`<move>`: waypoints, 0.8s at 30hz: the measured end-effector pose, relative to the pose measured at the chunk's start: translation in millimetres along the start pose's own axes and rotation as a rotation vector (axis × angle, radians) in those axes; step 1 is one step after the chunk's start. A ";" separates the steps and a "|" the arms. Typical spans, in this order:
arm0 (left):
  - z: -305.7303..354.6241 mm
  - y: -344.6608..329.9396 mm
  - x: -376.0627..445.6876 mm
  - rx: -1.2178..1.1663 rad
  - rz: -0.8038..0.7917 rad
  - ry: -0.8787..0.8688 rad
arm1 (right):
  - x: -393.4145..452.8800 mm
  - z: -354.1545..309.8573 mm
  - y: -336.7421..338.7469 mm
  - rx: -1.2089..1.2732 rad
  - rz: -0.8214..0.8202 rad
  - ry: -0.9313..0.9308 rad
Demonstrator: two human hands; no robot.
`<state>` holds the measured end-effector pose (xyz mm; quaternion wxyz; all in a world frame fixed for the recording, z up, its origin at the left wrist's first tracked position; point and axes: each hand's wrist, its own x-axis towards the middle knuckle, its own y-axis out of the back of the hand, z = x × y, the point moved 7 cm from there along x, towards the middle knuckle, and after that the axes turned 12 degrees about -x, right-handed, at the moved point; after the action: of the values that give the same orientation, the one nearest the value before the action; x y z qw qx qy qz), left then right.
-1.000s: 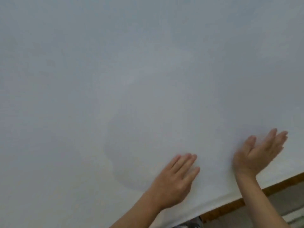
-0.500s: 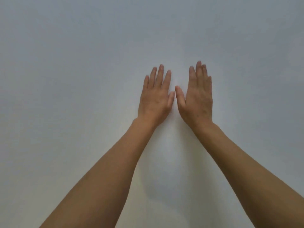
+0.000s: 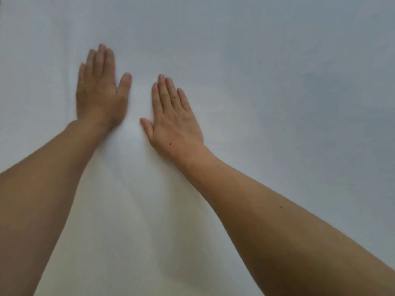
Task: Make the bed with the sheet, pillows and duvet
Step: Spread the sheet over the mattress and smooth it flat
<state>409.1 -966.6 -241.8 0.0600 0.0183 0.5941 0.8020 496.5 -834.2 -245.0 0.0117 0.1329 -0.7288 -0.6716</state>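
White sheet: spread flat, fills whole view; left hand: palm down on it, fingers straight, grasping nothing, farther off; right hand: likewise flat, just beside, nearer; bare forearms cross near portion.

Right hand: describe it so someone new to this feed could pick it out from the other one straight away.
A white sheet fills the whole head view, with two bare forearms reaching onto it from the bottom edge. The right hand ends the forearm coming from the lower right, lying flat, fingers straight. Unlike the left hand, it sits nearer the camera, angles up-left, and has a small dark mole near the wrist.
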 end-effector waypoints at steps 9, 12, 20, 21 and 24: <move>-132.4 41.6 -2.1 -0.032 0.148 0.114 | 67.3 -154.4 4.2 -0.052 -0.002 0.210; -173.0 51.4 -12.3 -0.079 0.190 0.158 | 72.9 -190.1 3.5 -0.065 0.004 0.255; -227.2 57.4 -52.5 -0.162 0.175 0.213 | 62.1 -243.9 -4.5 -0.065 -0.026 0.354; -227.1 58.9 -60.2 -0.165 0.163 0.230 | 56.6 -247.3 -5.7 -0.060 -0.041 0.366; -223.9 62.3 -88.5 -0.151 0.088 0.295 | 37.3 -250.2 -8.0 -0.072 -0.102 0.453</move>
<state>469.8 -1207.7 -244.3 -0.0619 -0.0781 0.5331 0.8402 510.9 -1086.6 -234.4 0.1459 0.3164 -0.6756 -0.6498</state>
